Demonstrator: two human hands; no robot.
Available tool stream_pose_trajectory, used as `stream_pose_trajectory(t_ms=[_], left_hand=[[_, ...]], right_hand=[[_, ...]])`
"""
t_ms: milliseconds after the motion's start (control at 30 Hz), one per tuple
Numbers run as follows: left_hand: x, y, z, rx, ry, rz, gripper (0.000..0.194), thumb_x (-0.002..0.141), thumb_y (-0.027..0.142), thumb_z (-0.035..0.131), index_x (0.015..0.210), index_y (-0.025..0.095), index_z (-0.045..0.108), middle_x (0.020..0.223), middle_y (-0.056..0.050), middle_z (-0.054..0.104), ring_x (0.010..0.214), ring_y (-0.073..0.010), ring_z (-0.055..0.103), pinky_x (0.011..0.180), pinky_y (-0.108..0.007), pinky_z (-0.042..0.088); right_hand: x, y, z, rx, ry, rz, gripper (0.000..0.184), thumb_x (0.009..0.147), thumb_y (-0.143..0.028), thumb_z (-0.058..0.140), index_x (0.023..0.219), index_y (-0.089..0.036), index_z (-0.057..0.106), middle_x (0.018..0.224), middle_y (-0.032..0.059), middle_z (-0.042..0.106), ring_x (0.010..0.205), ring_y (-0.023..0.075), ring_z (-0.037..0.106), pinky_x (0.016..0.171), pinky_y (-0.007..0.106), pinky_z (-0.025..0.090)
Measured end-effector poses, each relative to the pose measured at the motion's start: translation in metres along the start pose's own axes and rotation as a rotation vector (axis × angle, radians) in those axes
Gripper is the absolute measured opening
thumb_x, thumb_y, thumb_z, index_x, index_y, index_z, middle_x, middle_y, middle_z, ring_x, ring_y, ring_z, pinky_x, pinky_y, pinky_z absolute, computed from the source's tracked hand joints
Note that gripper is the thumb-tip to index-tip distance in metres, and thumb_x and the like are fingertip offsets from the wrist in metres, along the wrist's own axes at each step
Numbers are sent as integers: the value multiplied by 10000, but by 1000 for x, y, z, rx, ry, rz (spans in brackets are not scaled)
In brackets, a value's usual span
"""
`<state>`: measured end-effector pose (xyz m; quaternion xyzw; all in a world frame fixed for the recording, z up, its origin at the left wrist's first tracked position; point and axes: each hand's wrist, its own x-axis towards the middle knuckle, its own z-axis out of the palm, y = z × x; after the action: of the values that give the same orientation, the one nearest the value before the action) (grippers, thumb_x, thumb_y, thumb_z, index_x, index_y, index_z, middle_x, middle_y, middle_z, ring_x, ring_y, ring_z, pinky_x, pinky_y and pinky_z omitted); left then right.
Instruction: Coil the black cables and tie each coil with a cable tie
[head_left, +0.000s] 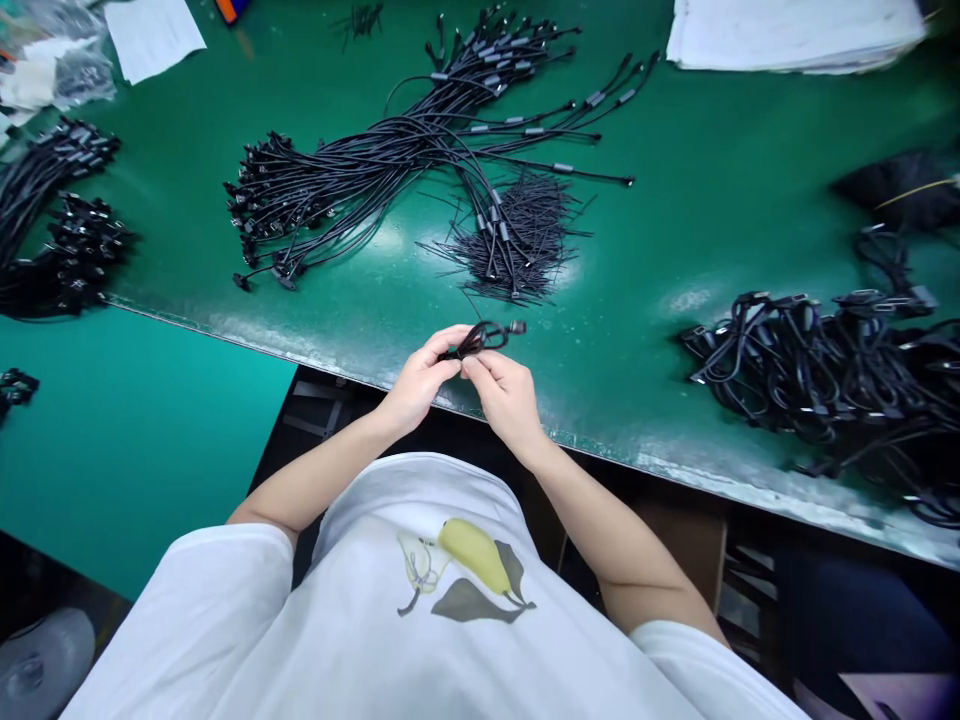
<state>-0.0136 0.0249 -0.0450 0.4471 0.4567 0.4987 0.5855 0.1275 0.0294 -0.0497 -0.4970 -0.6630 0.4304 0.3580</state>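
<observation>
A short black cable (491,335), folded into a small loop with a connector at its right end, is held just above the near edge of the green table. My left hand (421,382) pinches the bundle from the left. From the right, my right hand (506,395) has thumb and fingers closed at its middle, where a thin tie may sit; the fingertips hide it. Just beyond lies a heap of thin black twist ties (532,235). Behind that, a large spread of straight black cables (397,145) with grey sleeves stretches across the table.
Coiled cables (817,360) are piled on the right, near a dark bag (900,188). More cables (75,240) lie at the left edge. White paper sheets (795,35) rest at the back right, another paper (154,35) at the back left beside plastic bags (79,75).
</observation>
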Motion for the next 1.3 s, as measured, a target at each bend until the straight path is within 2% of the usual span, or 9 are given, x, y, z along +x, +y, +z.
stream_pose_trajectory(t_ms=[100,200,300,433,700,867,967,1100,1300], left_hand=[[-9,8,-12,427,-9,272,208,858,179,563,901,222,762,1184,-69,654,1198,-212,512,1078,-377,368],[-17,5,-18,656,-184,386,305,892,147,498,837,233,786,922,-54,617,944,-169,535,919,-329,434],[-12,-5,-20,571,-288,229,290,888,171,501,868,201,789,885,-45,572,858,-150,537,846,-299,450],[3,2,-26,270,-253,39,282,917,334,539,927,175,772,938,-58,597,946,-179,562,912,-310,454],[-19,17,-21,569,-525,209,307,841,109,471,805,186,765,880,-31,501,824,-127,530,832,-280,455],[-15,-6,-23,381,-297,78,231,936,346,526,1045,183,649,931,-40,571,840,-146,557,825,-306,484],[-11,-6,-24,331,-299,74,523,909,525,578,1315,197,535,1175,-112,623,1083,-217,592,990,-379,472],[-16,2,-13,346,-366,127,553,992,521,408,1445,211,475,1503,-134,503,1439,-261,415,1225,-429,271],[-24,7,-1,162,-319,126,471,994,480,446,1345,201,591,1396,-119,622,1309,-230,567,1151,-384,391]], right_hand=[[3,8,-6,321,-106,229,390,866,-541,537,685,-196,524,600,-35,407,509,97,283,492,248,224],[9,10,-20,263,-48,188,433,873,-572,540,662,-194,513,608,-28,419,541,102,327,524,244,259],[6,-1,-29,-27,4,-73,422,953,-504,470,675,-192,526,682,18,536,658,138,461,648,269,349],[-6,-13,-21,-167,-274,-319,391,994,-433,399,738,-192,570,760,52,613,729,164,526,719,284,384],[15,1,-32,45,-196,18,441,911,-527,494,638,-182,515,625,-13,494,637,128,453,647,262,327],[8,-7,-34,81,-133,9,497,903,-607,507,644,-184,534,633,-9,511,636,129,454,653,269,334],[1,-14,-32,115,-156,-51,499,904,-613,531,657,-180,558,669,3,551,663,130,477,676,272,353],[-2,-16,-24,468,-240,151,488,816,-628,642,650,-179,548,594,-30,448,519,83,337,517,245,276],[-5,0,-9,818,-574,452,684,698,-806,620,501,-233,303,449,-99,152,411,54,111,402,240,103]])
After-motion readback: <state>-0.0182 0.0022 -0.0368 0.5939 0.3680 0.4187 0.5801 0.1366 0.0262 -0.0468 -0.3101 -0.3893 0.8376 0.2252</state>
